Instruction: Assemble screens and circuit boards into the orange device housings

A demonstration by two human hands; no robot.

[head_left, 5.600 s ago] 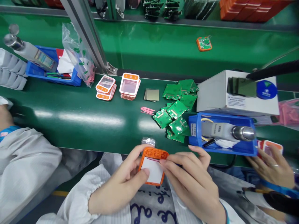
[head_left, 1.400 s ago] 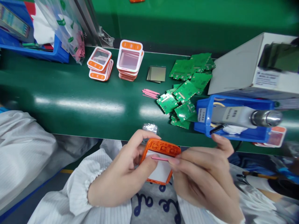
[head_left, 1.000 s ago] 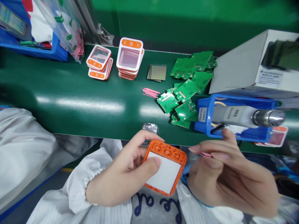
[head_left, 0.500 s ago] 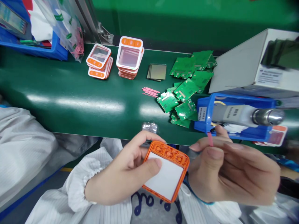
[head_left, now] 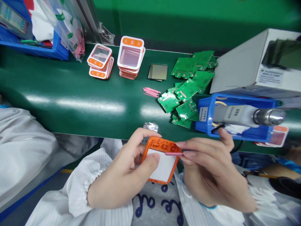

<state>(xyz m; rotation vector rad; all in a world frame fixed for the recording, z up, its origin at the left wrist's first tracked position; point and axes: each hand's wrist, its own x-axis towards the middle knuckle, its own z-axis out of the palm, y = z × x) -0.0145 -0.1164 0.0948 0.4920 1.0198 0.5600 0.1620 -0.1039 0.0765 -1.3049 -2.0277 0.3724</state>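
With left hand (head_left: 128,174), grips orange frame (head_left: 164,146) by its left side, thumb on white panel (head_left: 161,169). Now brings pink strip (head_left: 173,154) back over panel's upper right, sideways rather than upright and apart. With right hand (head_left: 210,166), pinches strip's right end. Cannot tell contact with panel; judged a return to positioning, not yet released.

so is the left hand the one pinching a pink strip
No, the right hand pinches the pink strip, while the left hand grips the orange casing.
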